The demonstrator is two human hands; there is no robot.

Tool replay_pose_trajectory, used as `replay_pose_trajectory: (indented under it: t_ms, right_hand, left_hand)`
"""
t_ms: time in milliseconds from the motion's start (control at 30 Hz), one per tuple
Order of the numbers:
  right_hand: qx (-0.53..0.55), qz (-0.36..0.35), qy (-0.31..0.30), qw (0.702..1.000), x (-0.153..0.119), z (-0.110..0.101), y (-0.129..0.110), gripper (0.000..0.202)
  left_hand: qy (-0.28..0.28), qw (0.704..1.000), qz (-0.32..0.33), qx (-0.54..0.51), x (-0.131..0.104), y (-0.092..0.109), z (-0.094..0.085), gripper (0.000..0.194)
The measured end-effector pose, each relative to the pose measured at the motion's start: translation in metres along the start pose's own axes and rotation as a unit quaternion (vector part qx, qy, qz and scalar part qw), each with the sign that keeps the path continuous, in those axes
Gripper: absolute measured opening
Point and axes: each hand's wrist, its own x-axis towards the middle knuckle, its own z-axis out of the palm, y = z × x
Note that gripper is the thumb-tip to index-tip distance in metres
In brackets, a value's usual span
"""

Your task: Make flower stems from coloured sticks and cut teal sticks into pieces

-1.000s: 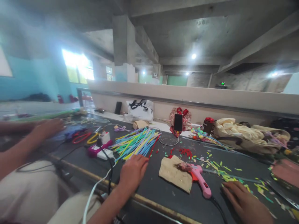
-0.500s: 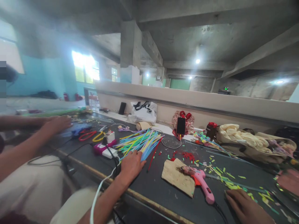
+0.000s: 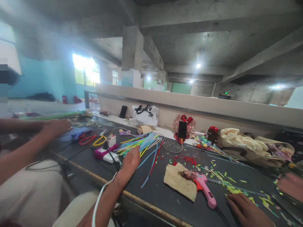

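Observation:
My left hand (image 3: 131, 160) is on a bundle of colourful pipe cleaners (image 3: 146, 142), fingers drawn together over the near end; the fingertips are partly hidden. A few blue pipe cleaners (image 3: 149, 168) and a red one (image 3: 158, 155) lie loose to its right. My right hand (image 3: 251, 209) rests on the dark table, fingers stretched out and holding nothing. Just left of it, a pink hot glue gun (image 3: 204, 186) lies with its nozzle over a piece of tan cardboard (image 3: 181, 184). Short green and yellow clippings (image 3: 233, 189) are scattered beyond my right hand.
At left, another person's hand (image 3: 58, 126) is over the table near red-handled (image 3: 87, 140) and yellow-handled scissors (image 3: 99, 141). A magenta-and-white power strip (image 3: 106, 154) and white cable sit beside my left arm. At the back are a phone (image 3: 182, 130), white bag (image 3: 145, 116) and cloth bag (image 3: 248, 148).
My left hand has shifted slightly up and left, its fingers drawing together. Several blue pipe cleaners now lie apart to the right of the bundle. My right hand has barely moved.

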Motion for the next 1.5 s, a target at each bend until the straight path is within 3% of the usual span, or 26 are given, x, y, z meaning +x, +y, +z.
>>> replay_pose_trajectory:
  t_ms: [133, 533, 1000, 1500]
  right_hand:
    - [-0.003, -0.001, 0.019, 1.0, -0.001, -0.001, -0.005, 0.03]
    - [-0.01, 0.013, -0.006, 1.0, -0.001, -0.009, -0.014, 0.027]
    - [0.014, 0.005, 0.001, 1.0, -0.001, -0.01, -0.016, 0.026]
    - [0.009, -0.003, 0.002, 1.0, -0.001, -0.008, -0.013, 0.027]
  left_hand:
    - [-0.017, 1.0, 0.017, 0.015, -0.005, 0.007, -0.004, 0.032]
    - [-0.062, 0.996, 0.037, 0.06, -0.013, 0.031, -0.018, 0.033]
    - [-0.063, 0.993, 0.074, 0.067, -0.024, 0.037, -0.014, 0.024]
    - [-0.101, 0.994, 0.031, 0.032, -0.013, 0.028, -0.013, 0.032]
